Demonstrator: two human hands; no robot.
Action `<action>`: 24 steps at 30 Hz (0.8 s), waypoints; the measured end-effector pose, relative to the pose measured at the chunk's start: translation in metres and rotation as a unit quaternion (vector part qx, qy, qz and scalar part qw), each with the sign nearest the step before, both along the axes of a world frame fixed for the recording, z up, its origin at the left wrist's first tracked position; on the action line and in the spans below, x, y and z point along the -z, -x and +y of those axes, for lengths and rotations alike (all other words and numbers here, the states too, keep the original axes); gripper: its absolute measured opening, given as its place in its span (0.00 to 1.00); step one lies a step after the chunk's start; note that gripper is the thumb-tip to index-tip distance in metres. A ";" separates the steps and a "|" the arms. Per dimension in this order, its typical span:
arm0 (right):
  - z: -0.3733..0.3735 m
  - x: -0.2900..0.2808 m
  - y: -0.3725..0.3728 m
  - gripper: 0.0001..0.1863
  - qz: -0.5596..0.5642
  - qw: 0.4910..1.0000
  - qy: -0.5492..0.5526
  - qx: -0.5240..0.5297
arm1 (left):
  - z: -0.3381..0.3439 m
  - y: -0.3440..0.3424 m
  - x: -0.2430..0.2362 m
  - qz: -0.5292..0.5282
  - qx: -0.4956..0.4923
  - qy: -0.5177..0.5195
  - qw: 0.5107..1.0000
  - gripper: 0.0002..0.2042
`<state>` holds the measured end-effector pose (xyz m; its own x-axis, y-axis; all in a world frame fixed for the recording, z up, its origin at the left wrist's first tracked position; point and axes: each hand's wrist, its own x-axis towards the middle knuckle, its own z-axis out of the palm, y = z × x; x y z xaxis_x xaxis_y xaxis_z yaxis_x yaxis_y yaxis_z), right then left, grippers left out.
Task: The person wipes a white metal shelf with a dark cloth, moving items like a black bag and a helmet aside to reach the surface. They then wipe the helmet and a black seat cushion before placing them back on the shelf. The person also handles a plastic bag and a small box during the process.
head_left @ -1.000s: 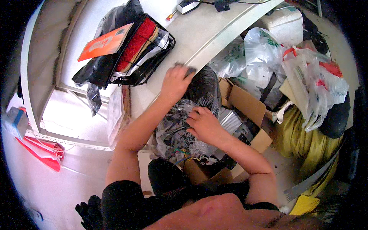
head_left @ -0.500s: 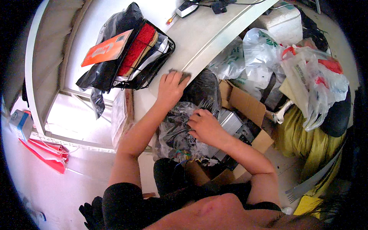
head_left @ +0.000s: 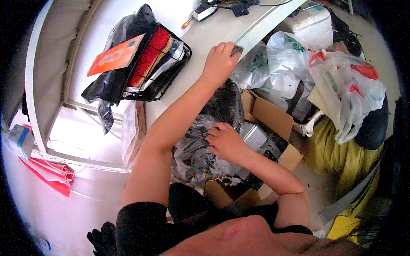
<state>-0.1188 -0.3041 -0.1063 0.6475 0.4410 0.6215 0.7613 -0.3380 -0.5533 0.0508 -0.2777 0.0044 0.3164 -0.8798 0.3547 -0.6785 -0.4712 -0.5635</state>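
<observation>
At the far left, red folded material (head_left: 47, 173) lies on the white surface, with a small blue-and-white box (head_left: 19, 138) just above it. Further right, a black wire basket (head_left: 164, 72) sits on the white worktop (head_left: 213, 30), holding a red brush-like item (head_left: 149, 55), black plastic and an orange card (head_left: 115, 55). Your left hand (head_left: 219, 63) reaches up to the worktop's front edge, its grip pressed together on a small dark object (head_left: 236, 50) right at that edge. Below it, your right hand (head_left: 226, 141) rests on a clear plastic bag of tangled cables (head_left: 198, 155) in an open cardboard box (head_left: 267, 123) beneath the worktop; the fingers curl into the plastic, pinching it. To the right, white plastic bags (head_left: 299, 59) pile near yellow fabric (head_left: 341, 153).
</observation>
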 end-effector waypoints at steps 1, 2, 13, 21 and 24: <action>-0.001 0.001 0.001 0.15 -0.002 1.000 -0.003 0.004 | -0.007 -0.002 0.001 0.015 0.003 0.016 1.000 0.10; -0.002 0.002 0.004 0.15 -0.006 1.000 0.007 0.000 | -0.001 0.003 0.000 0.029 -0.016 0.022 0.999 0.11; 0.001 0.006 0.006 0.16 -0.009 1.000 0.008 0.020 | 0.005 -0.001 -0.004 0.042 -0.021 0.026 0.999 0.14; -0.014 -0.002 0.001 0.15 0.021 1.000 0.002 -0.022 | 0.074 0.041 -0.005 0.072 -0.019 0.029 0.997 0.12; -0.020 -0.013 -0.004 0.17 0.024 0.998 -0.065 -0.001 | 0.075 0.047 -0.006 0.107 -0.042 0.065 0.991 0.17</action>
